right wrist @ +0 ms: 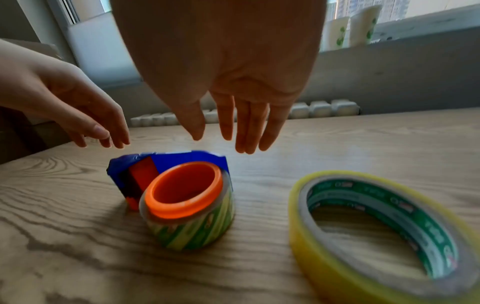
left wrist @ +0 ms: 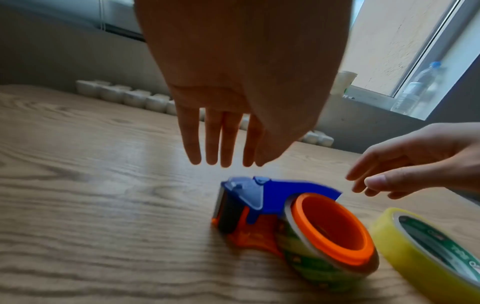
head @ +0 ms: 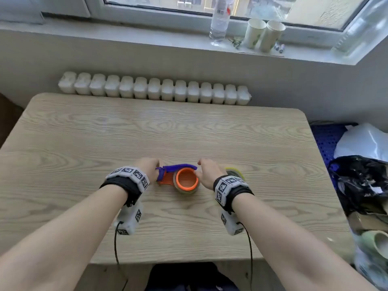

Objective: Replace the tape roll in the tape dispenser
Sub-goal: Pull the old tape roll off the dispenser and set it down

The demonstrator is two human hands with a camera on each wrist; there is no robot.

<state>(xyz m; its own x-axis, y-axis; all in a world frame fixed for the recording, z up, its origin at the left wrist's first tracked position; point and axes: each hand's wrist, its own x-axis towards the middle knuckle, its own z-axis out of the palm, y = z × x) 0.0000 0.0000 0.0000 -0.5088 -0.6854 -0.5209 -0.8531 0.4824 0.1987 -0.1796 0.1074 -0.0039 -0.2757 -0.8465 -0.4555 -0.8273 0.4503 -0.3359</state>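
Your left hand [left wrist: 233, 98] hovers with fingers straight and slightly spread above the blade end of the tape dispenser [left wrist: 262, 202], and your right hand [right wrist: 233, 82] hangs the same way, spread and holding nothing, over the far edge of the orange hub [right wrist: 185, 188]. The dispenser lies on its side on the counter [head: 189, 133], just below both palms, with what looks like a nearly spent roll [right wrist: 197, 228] around the hub, though blur makes its thickness hard to judge. The fresh yellow roll [right wrist: 374, 232] lies flat just right of your right hand. The risk, as I read it, is the serrated cutter under your left fingertips: grab there carelessly and you could nick yourself. Pulling the old roll with the dispenser unsteadied could drag it sideways into the new roll.
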